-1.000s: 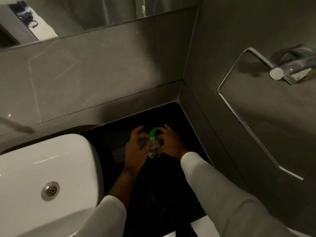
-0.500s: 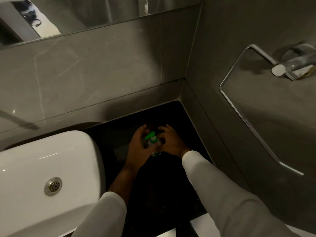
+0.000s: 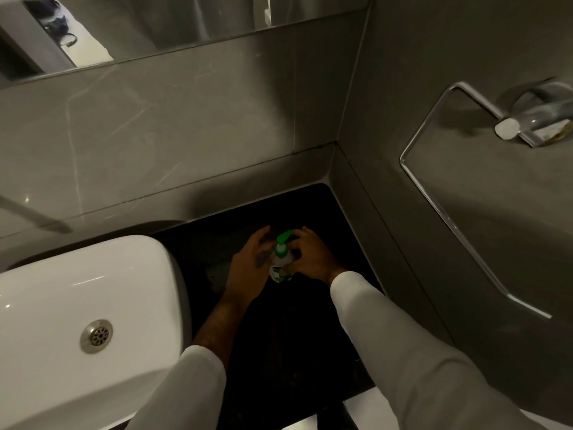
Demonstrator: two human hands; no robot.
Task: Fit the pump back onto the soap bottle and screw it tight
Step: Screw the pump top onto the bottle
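A small clear soap bottle [image 3: 279, 270] with a green-and-white label stands on the dark counter [image 3: 288, 336] in the corner. Its green pump [image 3: 284, 237] sits on the neck, with the nozzle pointing up and to the right. My right hand [image 3: 313, 259] wraps the bottle from the right, fingers at the neck just under the pump. My left hand [image 3: 248, 268] rests against the bottle's left side with its fingers spread and lifted off. The bottle's lower part is hidden between the two hands.
A white basin [image 3: 77, 305] with a metal drain [image 3: 96, 336] borders the counter on the left. Grey tiled walls close the back and right. A chrome towel rail [image 3: 446, 212] juts from the right wall. A mirror [image 3: 155, 23] runs along the top.
The pump nozzle has swung from pointing up-left half a second ago to up-right. My left hand's fingers have opened away from the bottle. The camera has shifted slightly.
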